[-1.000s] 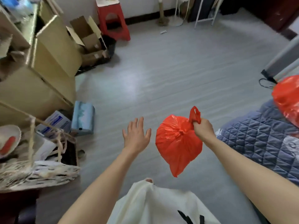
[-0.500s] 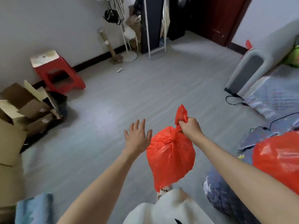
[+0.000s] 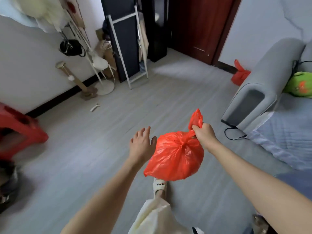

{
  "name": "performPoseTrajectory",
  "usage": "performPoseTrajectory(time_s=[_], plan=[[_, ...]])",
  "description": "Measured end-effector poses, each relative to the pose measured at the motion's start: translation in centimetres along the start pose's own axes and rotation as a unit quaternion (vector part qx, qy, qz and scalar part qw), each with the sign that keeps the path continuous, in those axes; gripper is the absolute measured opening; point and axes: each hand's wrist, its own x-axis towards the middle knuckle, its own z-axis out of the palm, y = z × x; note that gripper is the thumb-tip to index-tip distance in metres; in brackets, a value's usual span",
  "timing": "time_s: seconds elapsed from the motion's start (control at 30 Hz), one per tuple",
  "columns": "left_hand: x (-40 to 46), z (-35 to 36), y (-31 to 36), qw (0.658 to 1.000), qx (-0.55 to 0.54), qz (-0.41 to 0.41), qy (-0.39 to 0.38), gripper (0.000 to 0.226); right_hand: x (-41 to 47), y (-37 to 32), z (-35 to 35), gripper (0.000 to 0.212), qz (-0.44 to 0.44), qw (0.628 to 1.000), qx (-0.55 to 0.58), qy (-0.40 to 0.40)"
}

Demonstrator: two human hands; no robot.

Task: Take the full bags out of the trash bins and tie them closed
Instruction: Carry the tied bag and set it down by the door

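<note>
A full red trash bag [image 3: 175,157] hangs in mid-air in front of me, knotted at its neck. My right hand [image 3: 203,134] is shut on the bag's handles just above the knot, and the loose ends stick up past my fist. My left hand [image 3: 141,144] is held open, fingers spread, just left of the bag and apart from it. A second red bag [image 3: 240,74], also tied, sits on the floor by the far end of the bed, near the dark red door.
A grey bed [image 3: 270,92] with a blue quilt fills the right side, with a black cable [image 3: 234,134] on the floor beside it. A red stool [image 3: 20,129] stands at left. A coat stand [image 3: 94,65] and a white-framed rack [image 3: 128,48] line the far wall.
My view has swung up and to the right, from the cardboard boxes toward the door and the bed. The bag stays in my right hand; my left hand stays open beside it.
</note>
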Motion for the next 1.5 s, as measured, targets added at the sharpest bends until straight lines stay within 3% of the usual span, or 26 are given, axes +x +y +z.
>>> performPoseTrajectory(time_s=[0.2,0.43,0.67,0.8,0.97,1.13,1.37,1.5], plan=[[20.3,-2.6,7.3,0.998,0.006,0.057,-0.013,0.053,16.7,-6.5,-3.3,0.024,0.046,0.998,0.016,0.045],[42.3,-2.5,19.1,0.989,0.015,0.145,-0.029,0.046,38.1,-10.5,-9.5,0.027,0.09,0.97,0.204,0.099],[63.3,-1.8,32.9,0.984,0.019,0.174,-0.024,0.04,61.1,-14.7,-16.4,0.022,0.129,0.96,0.244,0.053],[72.6,-2.5,39.1,0.982,0.01,0.185,-0.02,0.032,71.3,-17.1,-20.6,0.019,0.142,0.954,0.252,0.078],[85.5,-2.1,44.8,0.981,-0.001,0.191,-0.022,0.039,84.8,-17.7,-25.3,0.019,0.177,0.937,0.267,0.142],[101.7,0.7,52.5,0.963,0.01,0.267,-0.03,0.043,99.4,-16.9,-29.5,0.017,0.216,0.9,0.325,0.196],[119.9,4.5,67.9,0.923,0.035,0.374,-0.085,0.055,116.1,-16.6,-34.9,0.019,0.259,0.852,0.401,0.216],[127.6,9.5,76.1,0.922,0.012,0.377,-0.084,0.063,125.5,-13.4,-37.5,0.019,0.284,0.827,0.429,0.227]])
